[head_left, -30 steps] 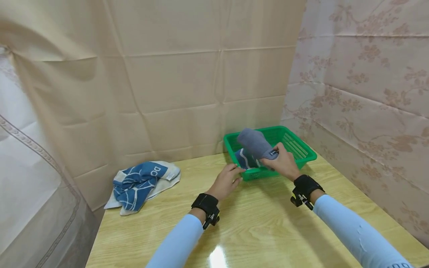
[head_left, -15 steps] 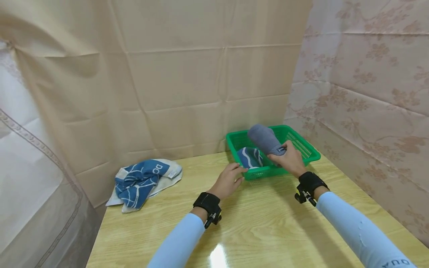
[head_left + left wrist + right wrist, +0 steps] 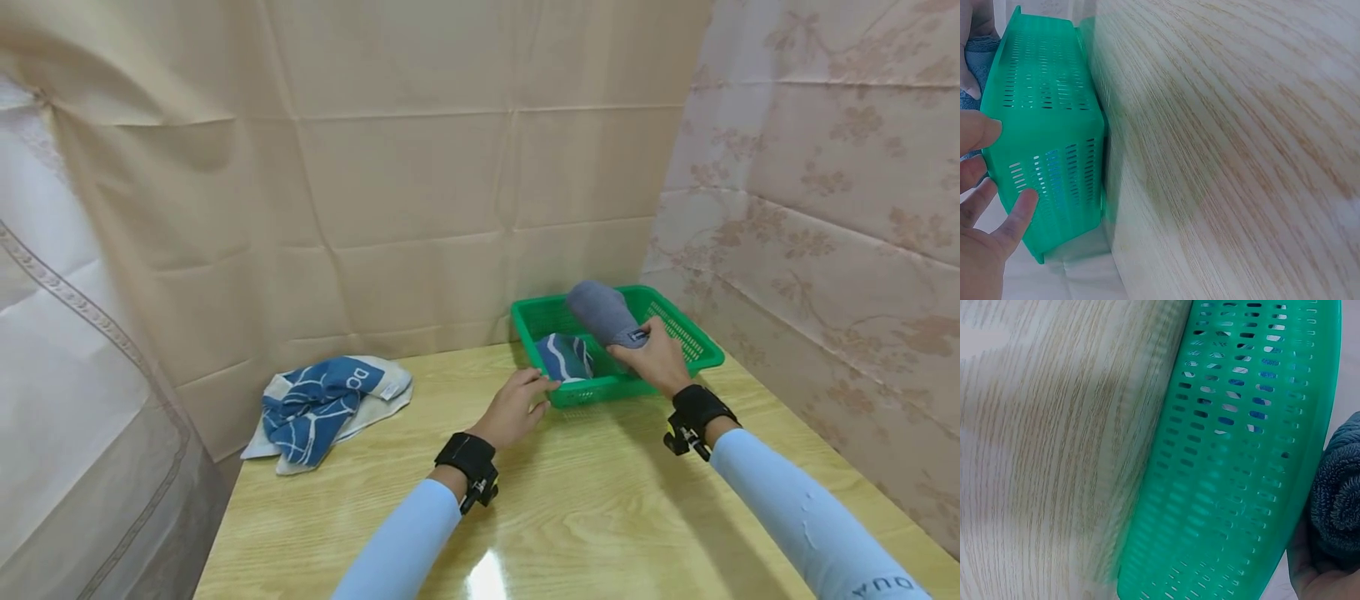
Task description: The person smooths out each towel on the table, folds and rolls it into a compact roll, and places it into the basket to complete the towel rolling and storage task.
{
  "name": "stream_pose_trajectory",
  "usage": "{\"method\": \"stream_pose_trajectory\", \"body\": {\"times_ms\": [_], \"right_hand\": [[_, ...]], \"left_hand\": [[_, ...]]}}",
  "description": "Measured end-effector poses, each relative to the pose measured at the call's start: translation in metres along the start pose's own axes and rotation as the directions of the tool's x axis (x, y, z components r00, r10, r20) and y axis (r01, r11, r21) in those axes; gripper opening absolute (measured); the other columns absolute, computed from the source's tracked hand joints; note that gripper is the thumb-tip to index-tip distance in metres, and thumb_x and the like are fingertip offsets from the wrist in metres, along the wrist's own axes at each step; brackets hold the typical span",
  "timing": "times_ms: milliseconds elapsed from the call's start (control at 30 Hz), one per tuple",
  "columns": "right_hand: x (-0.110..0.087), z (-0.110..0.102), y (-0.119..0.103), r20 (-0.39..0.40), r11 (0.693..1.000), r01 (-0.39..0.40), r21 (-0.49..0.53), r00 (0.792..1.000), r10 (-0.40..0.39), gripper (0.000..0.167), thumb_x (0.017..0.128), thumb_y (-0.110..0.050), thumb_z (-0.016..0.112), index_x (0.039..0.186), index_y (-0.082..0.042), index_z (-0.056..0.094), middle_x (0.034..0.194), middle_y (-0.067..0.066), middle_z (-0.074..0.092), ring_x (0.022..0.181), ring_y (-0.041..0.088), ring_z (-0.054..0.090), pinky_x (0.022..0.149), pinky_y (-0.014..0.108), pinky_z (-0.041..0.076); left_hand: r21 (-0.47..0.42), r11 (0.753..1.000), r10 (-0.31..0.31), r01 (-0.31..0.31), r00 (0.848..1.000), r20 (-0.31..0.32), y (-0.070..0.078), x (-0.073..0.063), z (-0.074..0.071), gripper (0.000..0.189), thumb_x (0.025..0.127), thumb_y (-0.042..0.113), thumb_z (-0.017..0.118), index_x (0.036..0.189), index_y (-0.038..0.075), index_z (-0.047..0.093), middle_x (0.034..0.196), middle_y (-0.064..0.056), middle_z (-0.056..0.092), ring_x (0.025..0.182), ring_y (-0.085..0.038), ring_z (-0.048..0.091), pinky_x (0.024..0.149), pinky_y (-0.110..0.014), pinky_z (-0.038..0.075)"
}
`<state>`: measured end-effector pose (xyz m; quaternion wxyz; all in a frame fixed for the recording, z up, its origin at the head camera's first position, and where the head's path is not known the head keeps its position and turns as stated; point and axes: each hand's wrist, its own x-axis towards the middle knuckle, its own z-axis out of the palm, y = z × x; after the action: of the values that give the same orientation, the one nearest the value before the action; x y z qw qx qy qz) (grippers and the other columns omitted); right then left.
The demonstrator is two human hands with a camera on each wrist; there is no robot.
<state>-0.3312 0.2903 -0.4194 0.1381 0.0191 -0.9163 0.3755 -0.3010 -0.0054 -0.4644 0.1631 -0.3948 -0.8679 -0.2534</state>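
Note:
A rolled grey-blue towel (image 3: 602, 314) lies slanted over a green plastic basket (image 3: 600, 392) at the right back of the table. My right hand (image 3: 656, 358) grips the near end of the roll, beside its dark label. In the right wrist view the spiral end of the rolled towel (image 3: 1341, 500) shows above the basket's rim. Inside the basket's left part sits a blue-green towel with white wavy lines (image 3: 564, 357). At the basket's near left corner my left hand (image 3: 517, 407) touches the rim with loosely bent fingers. Its fingers (image 3: 1016, 219) are spread by the perforated wall in the left wrist view.
A crumpled blue and white towel (image 3: 322, 412) lies on the left of the wooden table (image 3: 600, 508). A beige cloth (image 3: 405, 183) hangs behind the table, and a flowered cloth (image 3: 832, 217) hangs along the right side.
My right hand has moved the rolled towel rightward and off the wavy-lined towel, which now shows more fully. My left hand stays at the basket corner. The camera has shifted slightly.

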Motion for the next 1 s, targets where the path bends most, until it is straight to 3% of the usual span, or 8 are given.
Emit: {"method": "stream_pose_trajectory", "body": {"times_ms": [533, 1000], "right_hand": [[0.011, 0.006, 0.002, -0.060, 0.999, -0.050, -0.016, 0.997, 0.049, 0.077, 0.090, -0.049, 0.075, 0.133, 0.005, 0.041, 0.112, 0.029, 0.054, 0.091, 0.044, 0.059, 0.068, 0.048, 0.050], [0.017, 0.016, 0.011, -0.072, 0.997, -0.036, -0.068, 0.997, 0.031, 0.074, 0.090, -0.047, 0.075, 0.129, 0.006, 0.043, 0.106, 0.030, 0.056, 0.090, 0.047, 0.059, 0.069, 0.051, 0.048]], "left_hand": [[0.032, 0.999, -0.004, 0.003, 1.000, 0.021, -0.001, 0.001, 0.000, 0.041, 0.098, 0.008, 0.071, 0.139, 0.010, 0.065, 0.133, -0.009, 0.058, 0.126, -0.021, 0.052, 0.106, -0.027, 0.044], [0.028, 0.999, -0.022, 0.021, 0.998, 0.052, -0.001, 0.002, -0.001, 0.043, 0.098, 0.007, 0.070, 0.141, 0.010, 0.063, 0.137, -0.011, 0.058, 0.134, -0.024, 0.050, 0.112, -0.028, 0.040]]}}
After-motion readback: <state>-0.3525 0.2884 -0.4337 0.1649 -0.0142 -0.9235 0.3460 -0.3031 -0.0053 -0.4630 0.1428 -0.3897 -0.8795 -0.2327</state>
